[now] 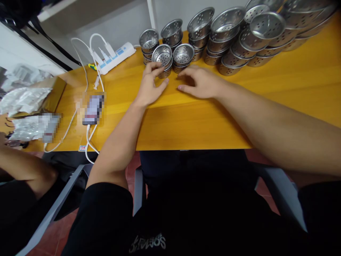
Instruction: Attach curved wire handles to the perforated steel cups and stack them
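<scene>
Small stacks of perforated steel strainer cups (183, 55) stand in rows at the far side of the yellow wooden table (191, 121). My left hand (151, 85) is curled around the nearest stack (162, 58), thumb and fingers on its sides. My right hand (199, 82) lies palm down on the table just right of that stack, fingers stretched toward it and holding nothing.
Larger stacks of steel strainers (266, 32) fill the back right. A white power strip (114, 57) with cables sits at the back left, a phone (93, 108) lies on the left, and plastic bags (23, 99) beyond it. Another person's arm (23, 170) shows at the lower left.
</scene>
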Demonstrator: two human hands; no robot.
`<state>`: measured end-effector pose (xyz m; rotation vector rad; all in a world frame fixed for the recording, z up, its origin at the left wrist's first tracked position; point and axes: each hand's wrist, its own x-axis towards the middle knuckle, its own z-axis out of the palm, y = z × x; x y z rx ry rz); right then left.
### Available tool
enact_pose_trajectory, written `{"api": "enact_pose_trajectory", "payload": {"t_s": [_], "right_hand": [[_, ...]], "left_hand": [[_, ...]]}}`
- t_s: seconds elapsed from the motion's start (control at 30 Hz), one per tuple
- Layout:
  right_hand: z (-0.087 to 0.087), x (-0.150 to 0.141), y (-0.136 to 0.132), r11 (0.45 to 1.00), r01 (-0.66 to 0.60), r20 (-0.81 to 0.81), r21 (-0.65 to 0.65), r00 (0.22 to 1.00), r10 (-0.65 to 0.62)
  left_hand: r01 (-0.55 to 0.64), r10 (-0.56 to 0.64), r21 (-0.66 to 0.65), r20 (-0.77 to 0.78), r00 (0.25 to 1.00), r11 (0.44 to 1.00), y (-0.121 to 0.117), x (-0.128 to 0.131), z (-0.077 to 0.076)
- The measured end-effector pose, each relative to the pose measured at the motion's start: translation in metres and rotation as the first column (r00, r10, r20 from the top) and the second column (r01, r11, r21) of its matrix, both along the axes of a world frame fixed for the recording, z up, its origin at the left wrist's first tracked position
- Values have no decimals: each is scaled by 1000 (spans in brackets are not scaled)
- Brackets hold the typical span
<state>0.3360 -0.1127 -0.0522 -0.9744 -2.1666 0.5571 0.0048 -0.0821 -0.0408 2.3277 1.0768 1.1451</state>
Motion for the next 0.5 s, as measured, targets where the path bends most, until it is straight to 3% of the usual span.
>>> {"api": "enact_pose_trajectory", "payload": {"t_s": [0.13, 0.23, 0.37, 0.5], "right_hand": [[11, -1, -7, 1000, -5, 11, 3, 1000, 5], [29, -3, -21, 1000, 21, -77, 4, 997, -21], [54, -8, -42, 997, 73, -226, 14, 972, -68], [66, -9, -51, 996, 94, -215, 8, 972, -90]], "left_hand": [[-19, 19, 48, -4, 1000, 999, -1, 1, 2], [-24, 28, 131, -26, 999, 991, -7, 3, 10], [58, -41, 207, -85, 996, 977, -29, 10, 26], [160, -132, 189, -152, 980, 969, -49, 22, 33]]}}
